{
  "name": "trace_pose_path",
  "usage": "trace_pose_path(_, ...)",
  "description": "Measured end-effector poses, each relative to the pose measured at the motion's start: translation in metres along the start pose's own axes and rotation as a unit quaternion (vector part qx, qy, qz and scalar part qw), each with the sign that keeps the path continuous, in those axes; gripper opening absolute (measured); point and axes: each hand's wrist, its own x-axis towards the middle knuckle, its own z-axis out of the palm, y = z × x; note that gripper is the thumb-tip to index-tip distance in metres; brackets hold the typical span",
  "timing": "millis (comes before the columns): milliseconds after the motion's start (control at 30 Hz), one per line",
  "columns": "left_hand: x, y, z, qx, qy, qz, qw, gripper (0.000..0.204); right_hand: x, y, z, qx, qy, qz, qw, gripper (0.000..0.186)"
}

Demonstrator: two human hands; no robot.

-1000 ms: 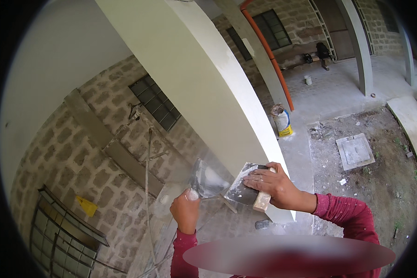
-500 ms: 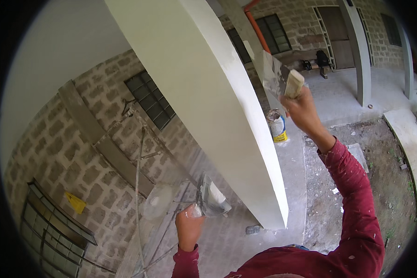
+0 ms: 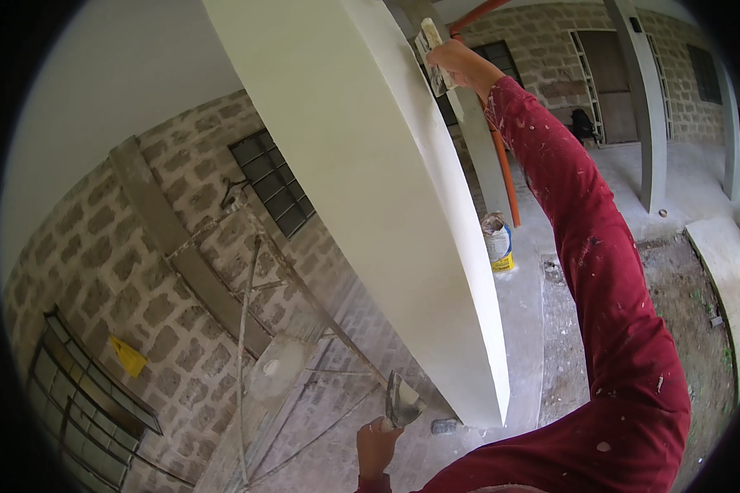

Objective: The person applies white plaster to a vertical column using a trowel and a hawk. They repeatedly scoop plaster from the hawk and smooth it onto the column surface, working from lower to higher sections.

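A tall cream-white pillar (image 3: 353,181) slants through the middle of the view. High on its right face, my right hand (image 3: 467,66) is closed around a wide putty knife (image 3: 433,51) with a pale handle and a smeared blade. The blade lies at or very near the pillar's surface; exact contact cannot be made out. Low in the view, my left hand (image 3: 376,448) grips a small metal trowel (image 3: 401,403) carrying a lump of white putty. The trowel is left of the pillar's foot and apart from it.
Metal scaffolding (image 3: 242,353) stands at the left before a stone-block wall (image 3: 107,271). Beyond the pillar sits an open paint can (image 3: 497,242). A grey block (image 3: 443,426) lies by the pillar's base. An orange pipe (image 3: 506,177) runs down another column.
My right arm has stretched up and forward, bringing the putty knife to the upper right face of the pillar. My left hand with the trowel has moved down and right.
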Motion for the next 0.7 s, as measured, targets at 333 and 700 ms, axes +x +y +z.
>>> trace_pose_path(333,-0.059,-0.071,0.023,0.007,0.001,-0.106,0.994,0.029,-0.134,-0.082,0.044,0.05,0.002,-0.129,0.99,0.037)
trace_pose_path(700,-0.002,-0.024,0.022,-0.071,0.015,-0.078,0.994,0.042,-0.177,-0.017,0.002,0.082,0.099,-0.098,0.987,0.037)
